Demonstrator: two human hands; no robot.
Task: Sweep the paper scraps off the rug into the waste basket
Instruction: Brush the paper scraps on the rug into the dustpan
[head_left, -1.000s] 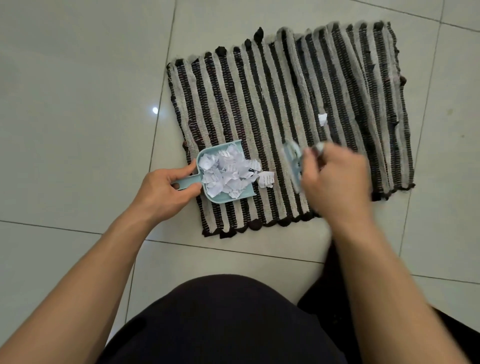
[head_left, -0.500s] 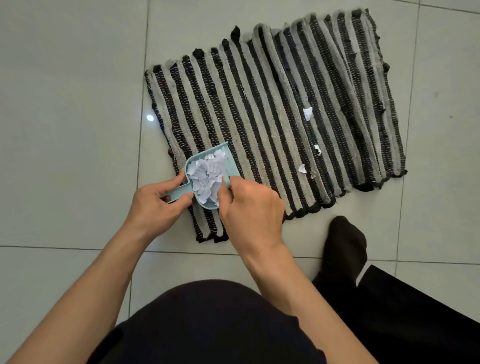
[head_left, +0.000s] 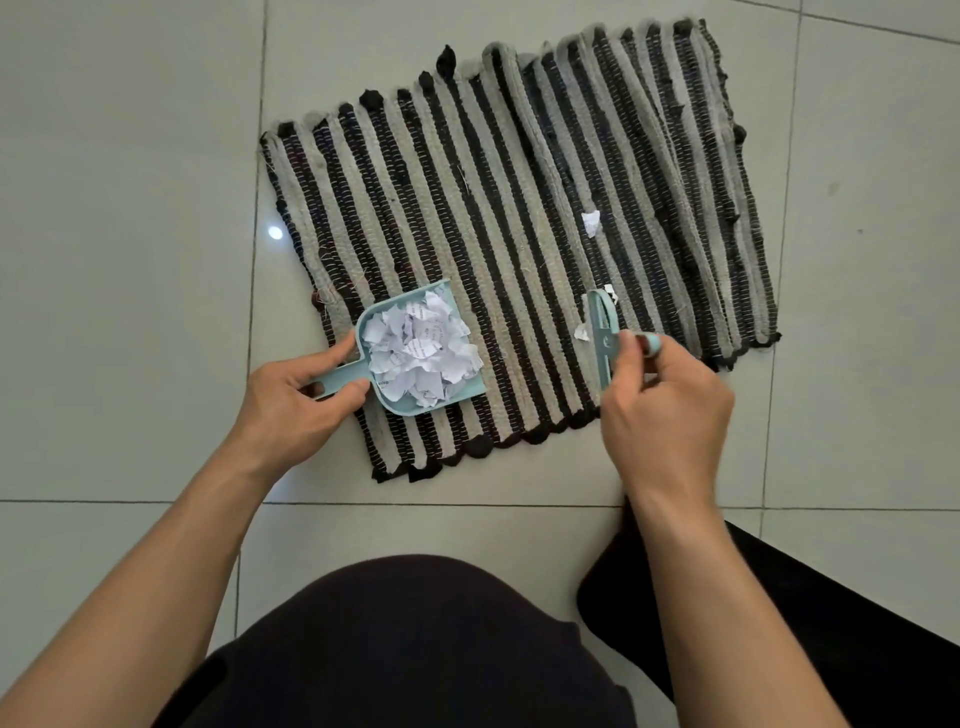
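A black-and-grey striped rug (head_left: 519, 208) lies on the tiled floor. My left hand (head_left: 296, 400) grips the handle of a small light-blue dustpan (head_left: 470, 387) that rests on the rug's near left part, heaped with torn white paper scraps (head_left: 418, 351). My right hand (head_left: 665, 410) holds a small light-blue brush (head_left: 602, 332) edge-down on the rug near its front edge. Three loose scraps lie on the rug: one further back (head_left: 591, 223), one at the brush's far end (head_left: 610, 293), one just left of the brush (head_left: 582, 332). No waste basket is in view.
Pale floor tiles (head_left: 130, 208) surround the rug on all sides. My dark-clothed knee (head_left: 415, 649) fills the bottom middle, and my other leg (head_left: 779, 613) lies at the bottom right, close to the rug's front edge.
My right hand has moved from the dustpan's mouth to the right, bringing the brush down beside the loose scraps. The dustpan stays in place in my left hand.
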